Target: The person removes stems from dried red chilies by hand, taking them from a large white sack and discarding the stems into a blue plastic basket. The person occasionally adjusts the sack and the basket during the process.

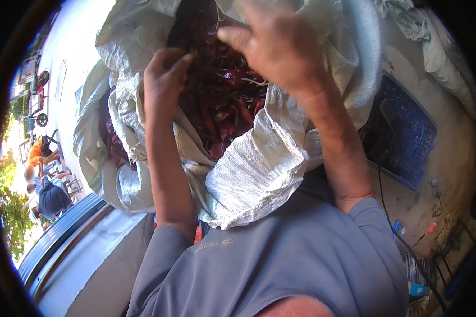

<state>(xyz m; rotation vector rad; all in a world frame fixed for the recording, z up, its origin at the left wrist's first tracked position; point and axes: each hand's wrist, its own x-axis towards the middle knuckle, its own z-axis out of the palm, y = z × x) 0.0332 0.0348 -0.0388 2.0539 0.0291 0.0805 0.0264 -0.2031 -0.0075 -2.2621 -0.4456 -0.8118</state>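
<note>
A white woven plastic sack stands open before me, its rim folded down towards my shirt. Dried red chili peppers fill its mouth. My left hand is at the sack's left side, fingers bent over the edge of the peppers; whether it pinches anything does not show. Above the peppers at the right is my right hand, blurred, with the thumb stretched out and the other fingers partly cut off by the top of the view. A second sack with red peppers leans on the left.
On the floor at the right lies a blue plastic crate, with a black cable running past it. A wire basket is at lower right. Several people sit far off at the left, beyond a low wall.
</note>
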